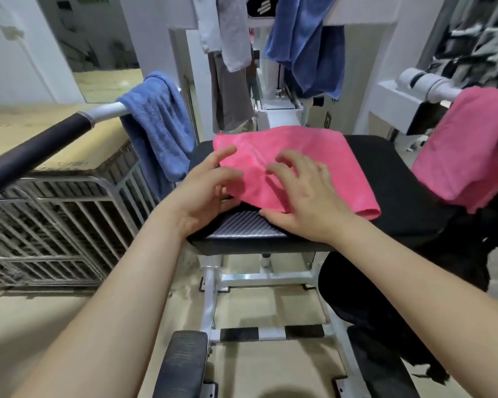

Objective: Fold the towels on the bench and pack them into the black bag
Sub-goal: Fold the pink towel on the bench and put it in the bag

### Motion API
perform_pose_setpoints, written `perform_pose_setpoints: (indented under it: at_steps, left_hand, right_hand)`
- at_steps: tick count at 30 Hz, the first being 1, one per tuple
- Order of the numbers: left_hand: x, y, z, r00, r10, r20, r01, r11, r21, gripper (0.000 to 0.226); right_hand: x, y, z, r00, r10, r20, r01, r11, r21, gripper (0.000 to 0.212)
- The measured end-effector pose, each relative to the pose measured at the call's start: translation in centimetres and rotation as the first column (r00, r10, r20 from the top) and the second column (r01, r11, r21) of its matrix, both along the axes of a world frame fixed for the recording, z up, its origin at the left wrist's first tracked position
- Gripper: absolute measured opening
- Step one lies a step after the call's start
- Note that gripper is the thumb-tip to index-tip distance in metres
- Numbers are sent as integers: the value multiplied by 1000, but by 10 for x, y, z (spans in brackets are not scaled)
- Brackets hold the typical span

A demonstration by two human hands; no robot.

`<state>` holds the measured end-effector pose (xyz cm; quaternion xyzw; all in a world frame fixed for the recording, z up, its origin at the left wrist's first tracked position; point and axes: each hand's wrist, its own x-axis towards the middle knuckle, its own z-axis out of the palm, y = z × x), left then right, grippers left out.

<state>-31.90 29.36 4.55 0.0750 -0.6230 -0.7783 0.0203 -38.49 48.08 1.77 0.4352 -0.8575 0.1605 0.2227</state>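
A pink towel [314, 150] lies folded flat on the black bench seat [408, 179]. My left hand [207, 193] rests at the towel's near left corner, fingers spread, some tucked under the edge. My right hand [302, 196] lies palm down on the towel's near edge, fingers apart. A second pink towel [469, 150] hangs over the white bar at the right. A blue towel [158, 124] drapes over the left handle. The black bag [385, 297] sags beside the bench at the lower right.
More towels hang from the white frame behind: a dark blue one [308, 44], a white one [230, 33] and a grey one [227, 99]. A metal wire cart [55, 225] stands at the left. The black-gripped handle [35, 147] crosses the left side.
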Motion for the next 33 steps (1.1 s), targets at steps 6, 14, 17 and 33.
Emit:
perform_pose_setpoints:
  at_steps: [6,14,17,33]
  left_hand:
    - [0,16,2,959,254,-127,-272,949,-157,53]
    - [-27,68,-20,964,199,-177,-246,410,-878,53]
    - [-43,88,-17,951,258,-169,-308,802,-512,50]
    - [24,20,-9,796,589,-137,-570,654,-498,18]
  right_hand:
    - [-18,-11,0,881,-53,470,260,885,-385,19]
    - [-35,0,2,666,220,713,352,750,-560,22]
    - [-42,8,2,518,435,737,428,614,-663,14]
    - [-25,11,7,601,467,649,274,642,-716,33]
